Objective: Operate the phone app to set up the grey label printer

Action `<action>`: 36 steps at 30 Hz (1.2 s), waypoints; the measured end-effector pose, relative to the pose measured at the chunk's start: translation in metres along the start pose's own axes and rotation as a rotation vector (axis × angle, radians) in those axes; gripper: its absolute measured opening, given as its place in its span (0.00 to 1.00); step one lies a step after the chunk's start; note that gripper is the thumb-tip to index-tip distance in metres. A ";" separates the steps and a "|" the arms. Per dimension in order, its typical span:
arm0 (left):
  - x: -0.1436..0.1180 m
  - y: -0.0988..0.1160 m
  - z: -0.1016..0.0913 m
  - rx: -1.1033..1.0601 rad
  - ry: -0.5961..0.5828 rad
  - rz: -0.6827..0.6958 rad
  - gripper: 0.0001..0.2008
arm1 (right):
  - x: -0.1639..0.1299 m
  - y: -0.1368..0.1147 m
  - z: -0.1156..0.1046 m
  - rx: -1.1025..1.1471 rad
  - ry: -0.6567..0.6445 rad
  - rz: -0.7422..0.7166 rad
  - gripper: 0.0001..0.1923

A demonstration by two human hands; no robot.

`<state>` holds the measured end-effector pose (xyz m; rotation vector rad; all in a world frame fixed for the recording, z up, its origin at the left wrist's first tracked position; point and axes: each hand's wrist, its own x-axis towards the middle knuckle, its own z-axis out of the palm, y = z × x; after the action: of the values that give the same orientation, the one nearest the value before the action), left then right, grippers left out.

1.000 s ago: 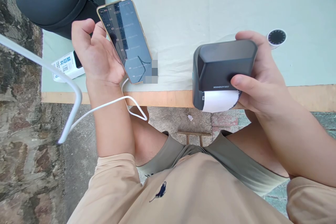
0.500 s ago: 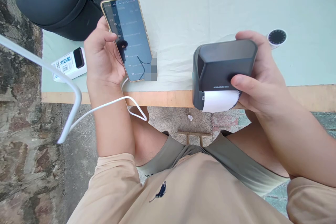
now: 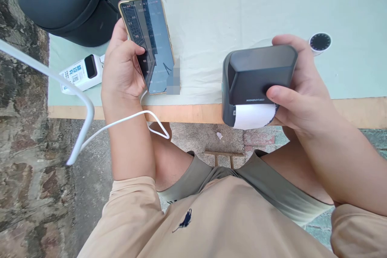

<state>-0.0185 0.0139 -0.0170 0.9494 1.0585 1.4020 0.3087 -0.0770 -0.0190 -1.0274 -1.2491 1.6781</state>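
My left hand [image 3: 125,60] is wrapped round a smartphone [image 3: 151,44] in a gold-edged case, its thumb lying over the left side of the lit screen. Reflections cover much of that screen. A white cable [image 3: 127,117] runs from below the phone across my left forearm. On the right, my right hand [image 3: 302,76] grips a dark grey label printer [image 3: 260,76] marked NIIMBOT, thumb on its front and fingers behind. White label paper [image 3: 255,117] sticks out of the printer's lower edge. Both things are held above the front part of the table.
A black zippered case [image 3: 69,4] stands at the table's back left. Near my left wrist lies a white box [image 3: 80,74] with blue print. A white cylinder with a dark round face [image 3: 320,42] sits beyond my right hand. A stone wall [image 3: 30,169] borders the left.
My left thumb has moved right, further over the phone screen. The phone has shifted slightly right and its reflections differ. My right hand and the label printer have hardly moved.
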 end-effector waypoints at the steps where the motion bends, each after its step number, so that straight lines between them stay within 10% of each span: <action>1: 0.001 0.000 0.000 0.011 -0.001 -0.005 0.29 | 0.000 0.000 0.000 -0.002 -0.003 -0.004 0.39; 36: -0.002 -0.004 0.001 0.030 -0.025 0.033 0.23 | -0.001 0.002 -0.002 -0.038 -0.006 -0.031 0.38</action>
<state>-0.0163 0.0116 -0.0202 1.0080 1.0520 1.4013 0.3102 -0.0774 -0.0211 -1.0211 -1.2995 1.6406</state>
